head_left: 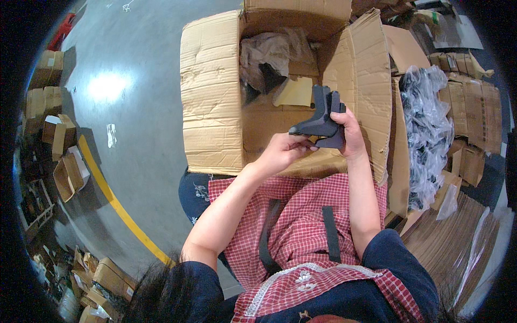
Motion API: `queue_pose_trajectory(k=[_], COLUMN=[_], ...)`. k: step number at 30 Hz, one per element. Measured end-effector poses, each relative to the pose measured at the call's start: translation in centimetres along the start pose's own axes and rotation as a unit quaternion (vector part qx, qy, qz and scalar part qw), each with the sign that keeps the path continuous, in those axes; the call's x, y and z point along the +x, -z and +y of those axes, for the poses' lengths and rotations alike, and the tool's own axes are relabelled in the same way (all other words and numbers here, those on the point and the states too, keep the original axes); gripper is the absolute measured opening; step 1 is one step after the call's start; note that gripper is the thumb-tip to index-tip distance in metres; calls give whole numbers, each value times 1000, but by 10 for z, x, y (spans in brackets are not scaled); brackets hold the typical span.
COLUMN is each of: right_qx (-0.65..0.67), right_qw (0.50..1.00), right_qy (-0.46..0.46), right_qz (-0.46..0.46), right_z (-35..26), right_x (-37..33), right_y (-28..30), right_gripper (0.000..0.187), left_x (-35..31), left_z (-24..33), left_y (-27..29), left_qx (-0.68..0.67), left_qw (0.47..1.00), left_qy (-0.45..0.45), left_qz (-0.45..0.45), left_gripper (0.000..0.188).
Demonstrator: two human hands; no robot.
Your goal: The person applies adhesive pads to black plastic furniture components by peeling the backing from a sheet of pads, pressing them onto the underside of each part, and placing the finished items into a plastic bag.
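Observation:
Black angled plastic pieces (319,123), seemingly nested together, are held in front of me over the near side of an open cardboard box (211,102). My right hand (351,132) is closed around their right side, with the thumb on top. From the left and below, my left hand (284,153) grips the lower end, its fingertips partly hidden beneath. Inside the box lie a crumpled translucent plastic bag (272,51) and a pale yellow sheet (295,92). How many pieces I hold cannot be told.
Right of the box, clear plastic bags (425,126) hold dark items. Closer in on that side is a stack of flat cardboard (444,245). Small cartons (69,172) line the left, beyond a yellow floor line (119,207). The box's raised flap (366,89) stands beside my right hand.

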State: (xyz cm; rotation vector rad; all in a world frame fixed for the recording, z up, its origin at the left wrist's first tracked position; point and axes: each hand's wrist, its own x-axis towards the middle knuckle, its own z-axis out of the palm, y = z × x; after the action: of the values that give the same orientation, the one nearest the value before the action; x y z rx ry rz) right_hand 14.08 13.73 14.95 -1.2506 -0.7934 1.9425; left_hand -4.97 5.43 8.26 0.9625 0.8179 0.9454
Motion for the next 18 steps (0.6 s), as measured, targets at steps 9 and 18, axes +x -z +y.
queue_pose_trajectory(k=[9, 18], right_qx=[-46, 8], right_qw=[999, 1000], right_qy=[20, 0], right_qz=[-21, -9], right_z=[-3, 1], right_x=[-1, 2], right_y=[18, 3], right_gripper=[49, 45], left_x=[6, 1], left_z=[21, 33], left_y=[16, 23], left_qx=[-246, -266], left_qw=[967, 961], left_qy=[55, 55], left_qz=[33, 56], left_gripper=[36, 32])
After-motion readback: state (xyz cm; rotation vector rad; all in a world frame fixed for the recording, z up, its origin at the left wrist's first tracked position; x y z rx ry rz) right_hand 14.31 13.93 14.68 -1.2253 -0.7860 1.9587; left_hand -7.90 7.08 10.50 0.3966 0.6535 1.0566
